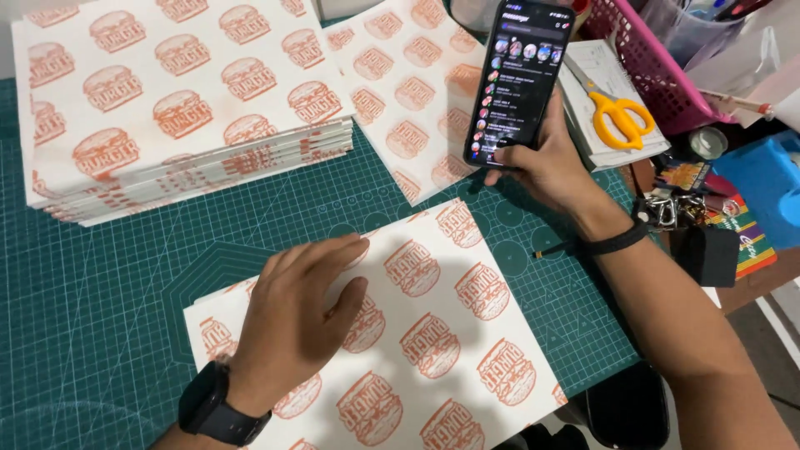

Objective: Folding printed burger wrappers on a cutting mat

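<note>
My left hand (300,308) lies flat, fingers together, on a white paper sheet printed with orange burgers (442,333) near the front of the green cutting mat (108,292). It wears a black watch. My right hand (546,162) holds a black smartphone (518,79) upright above the mat, its lit screen showing a list. A black band sits on that wrist.
A thick stack of the same printed sheets (183,108) fills the back left, another sheet (417,92) lies behind the phone. Yellow-handled scissors (621,117) rest on papers at right, beside a pink basket (658,75), keys (662,208) and a blue box (771,187).
</note>
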